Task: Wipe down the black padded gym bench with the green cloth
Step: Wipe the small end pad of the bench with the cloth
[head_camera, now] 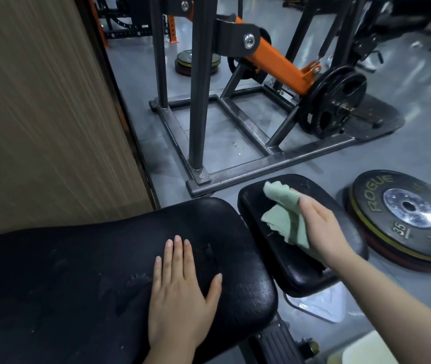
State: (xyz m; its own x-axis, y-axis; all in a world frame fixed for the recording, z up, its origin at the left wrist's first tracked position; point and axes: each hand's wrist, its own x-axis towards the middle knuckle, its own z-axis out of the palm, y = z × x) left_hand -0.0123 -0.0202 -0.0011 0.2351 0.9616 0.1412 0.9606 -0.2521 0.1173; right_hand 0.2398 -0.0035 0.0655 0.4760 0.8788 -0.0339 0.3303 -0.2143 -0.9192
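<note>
The right hand (319,229) is holding the crumpled green cloth (283,214) against the small seat pad (345,222), fingers curled around it. The left hand (180,290) is resting flat on the long back pad (78,271), fingers together, thumb spread. Loose folds are trailing, so the cloth may bunch and skip the pad's edges.

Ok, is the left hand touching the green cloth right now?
Apart. The head view shows the left hand flat on the long back pad, while the green cloth lies under the right hand on the seat pad.
</note>
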